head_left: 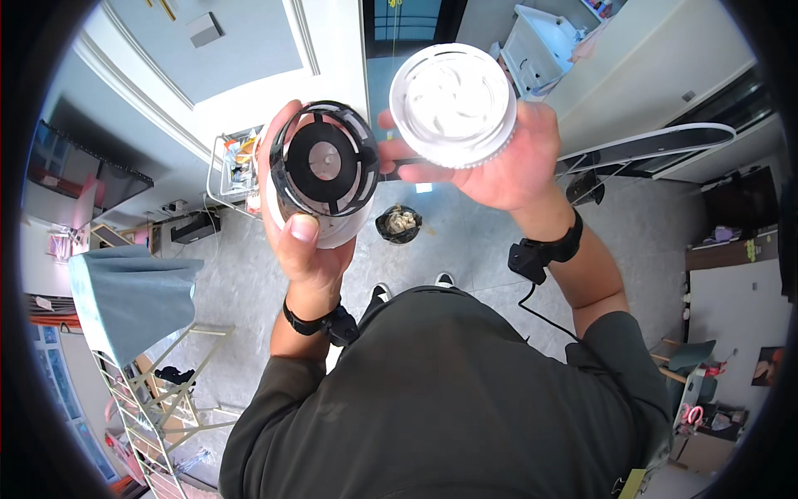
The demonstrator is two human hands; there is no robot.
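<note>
My left hand (299, 249) is closed round a white cylindrical housing (339, 232). A round black slotted frame (360, 152) with an open centre tops this housing and faces up, and my thumb presses near its lower edge. To its right, my right hand (532, 162) holds a white round cap (453, 100) with a ridged rim. The cap's hollow inner side, with raised curved shapes, is turned up. The two parts are apart, held side by side at about the same height. Fingertips of the right hand reach toward the black frame; whether they touch it I cannot tell.
A black-lined bin (399, 224) holding pale waste stands on the grey floor beyond my shoes. A wire cart (224, 179) is at the left, a drying rack (158, 399) with a blue-grey cloth (133, 287) nearer. An ironing board (640, 145) is at the right.
</note>
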